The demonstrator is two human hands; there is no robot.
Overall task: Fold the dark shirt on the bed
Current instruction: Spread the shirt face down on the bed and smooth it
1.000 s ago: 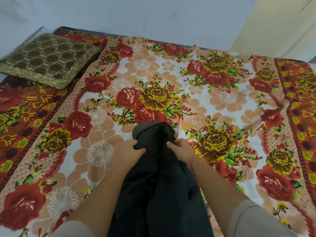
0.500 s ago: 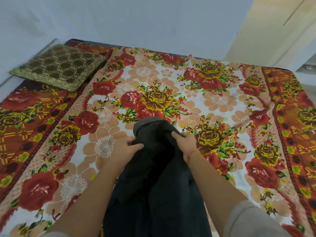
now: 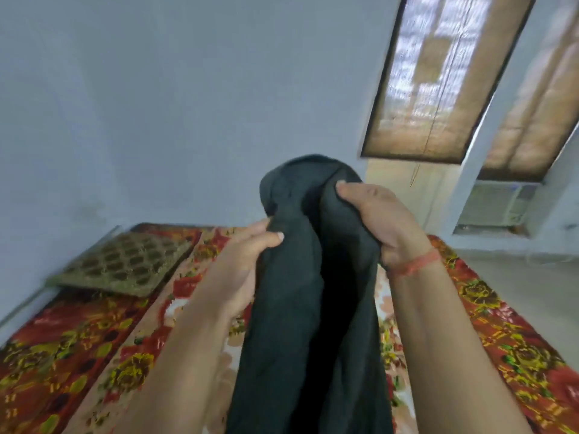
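Note:
The dark shirt (image 3: pixel 300 308) hangs bunched in the air above the bed (image 3: pixel 94 355), which wears a red and yellow floral sheet. My left hand (image 3: pixel 241 264) grips the shirt's left side, thumb across the cloth. Higher up, my right hand (image 3: pixel 376 220) grips the shirt's right side near its top, a red thread on the wrist. The shirt's upper end folds over between both hands. Its lower part drops out of view at the bottom edge.
An olive patterned cushion (image 3: pixel 125 264) lies at the bed's far left corner against the pale wall. Two windows with tan blinds (image 3: pixel 438 79) are at the upper right, with an air conditioner (image 3: pixel 495 205) below them. Bare floor (image 3: pixel 532 292) lies right of the bed.
Both hands have lifted the shirt off the bed into the air. The view has tilted up, so the wall and windows now fill the top.

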